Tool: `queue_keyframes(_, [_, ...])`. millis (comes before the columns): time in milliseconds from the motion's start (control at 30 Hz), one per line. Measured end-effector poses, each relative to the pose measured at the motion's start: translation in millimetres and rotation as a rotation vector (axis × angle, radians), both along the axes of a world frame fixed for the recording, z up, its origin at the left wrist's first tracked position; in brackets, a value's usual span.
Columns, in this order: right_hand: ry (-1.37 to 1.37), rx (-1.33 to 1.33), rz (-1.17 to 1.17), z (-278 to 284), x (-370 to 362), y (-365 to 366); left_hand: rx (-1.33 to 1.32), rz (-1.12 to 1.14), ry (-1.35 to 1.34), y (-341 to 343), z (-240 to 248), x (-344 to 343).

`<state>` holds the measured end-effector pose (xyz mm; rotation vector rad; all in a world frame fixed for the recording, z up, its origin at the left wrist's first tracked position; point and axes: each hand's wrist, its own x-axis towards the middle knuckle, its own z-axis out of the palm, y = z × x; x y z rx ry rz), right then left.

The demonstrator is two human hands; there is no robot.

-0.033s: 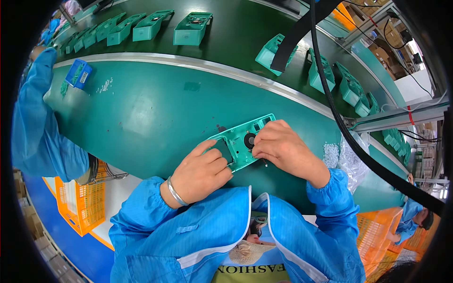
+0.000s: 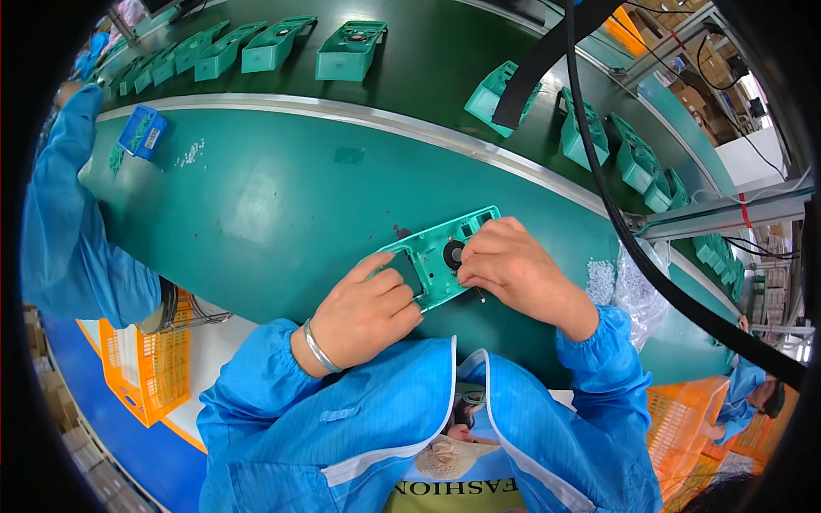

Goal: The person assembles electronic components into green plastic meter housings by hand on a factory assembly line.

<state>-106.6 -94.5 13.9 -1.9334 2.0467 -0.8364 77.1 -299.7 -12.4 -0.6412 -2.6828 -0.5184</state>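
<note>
A green plastic housing (image 2: 442, 286) lies at a slant on the green worktable in front of me, its inner side up. It has a rectangular opening near its left end. A round black speaker (image 2: 453, 254) sits inside it, right of the middle. My left hand (image 2: 363, 316) grips the left end, fingers curled over the edge. My right hand (image 2: 513, 269) is closed in a pinch beside the speaker; what its fingertips hold is hidden. A small wire end with a light connector (image 2: 482, 299) sticks out below those fingers, past the housing's near edge.
Several green housings (image 2: 346, 64) stand on the dark belt (image 2: 410, 64) behind a metal rail. A blue bin (image 2: 142, 132) tilts at the left near small white parts (image 2: 191, 154). Clear bags (image 2: 640, 291) lie right. A black cable (image 2: 599, 171) hangs across. A co-worker's sleeve (image 2: 64, 197) is left.
The housings on the belt have shifted very slightly to the right. My hands and the housing they hold show no visible movement.
</note>
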Motion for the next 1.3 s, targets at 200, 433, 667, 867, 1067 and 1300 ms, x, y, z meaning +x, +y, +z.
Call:
queue_keyframes(200, [0.066, 0.026, 0.004, 5.0, 2.1, -3.5, 0.010, 0.007, 0.010, 0.1, -0.8, -2.6])
queue_keyframes(433, [0.196, 0.050, -0.007, 11.8, 6.7, -6.3, 0.022, 0.011, 0.017, 0.2, -0.8, -3.5])
queue_keyframes(667, [0.010, 0.151, 0.034, -0.3, -12.8, -13.9, 0.056, 0.008, 0.054, -0.3, -3.0, -4.9])
queue_keyframes(867, [-0.150, 0.268, 0.012, -0.8, -14.8, -12.0, 0.068, 0.001, 0.047, -2.3, -2.5, -5.5])
queue_keyframes(1067, [-0.089, 0.240, 0.007, -2.9, -12.4, -15.5, 0.075, 0.014, 0.052, -3.4, -3.5, -6.2])
queue_keyframes(1300, [0.103, 0.026, -0.057, -0.4, -2.8, -10.2, 0.044, 0.012, 0.044, -5.5, -6.1, -7.1])
